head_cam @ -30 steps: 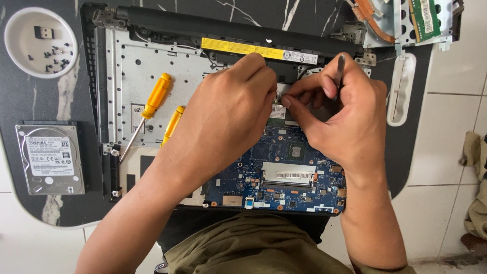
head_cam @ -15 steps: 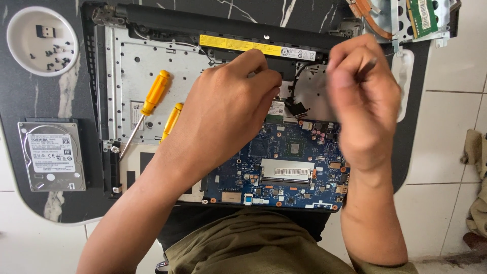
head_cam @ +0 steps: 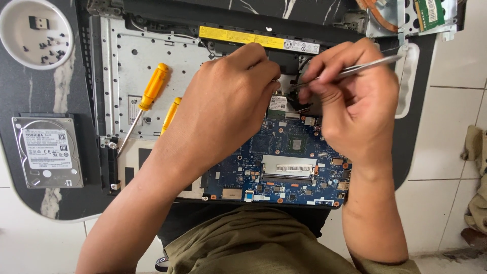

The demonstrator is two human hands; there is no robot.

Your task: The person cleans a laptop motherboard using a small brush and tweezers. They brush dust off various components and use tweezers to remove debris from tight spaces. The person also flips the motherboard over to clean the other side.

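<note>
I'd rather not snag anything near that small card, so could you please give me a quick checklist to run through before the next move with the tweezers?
1. Tweezers gripped in the right hand: ok.
2. Left hand steadying beside the small wireless card: ok.
3. Tweezer tips seated on the black cable: cannot tell, fingers hide them.
4. Loose screws kept in the white dish: ok.
5. Two yellow screwdrivers lying on the metal chassis, off the blue motherboard: ok.
</note>
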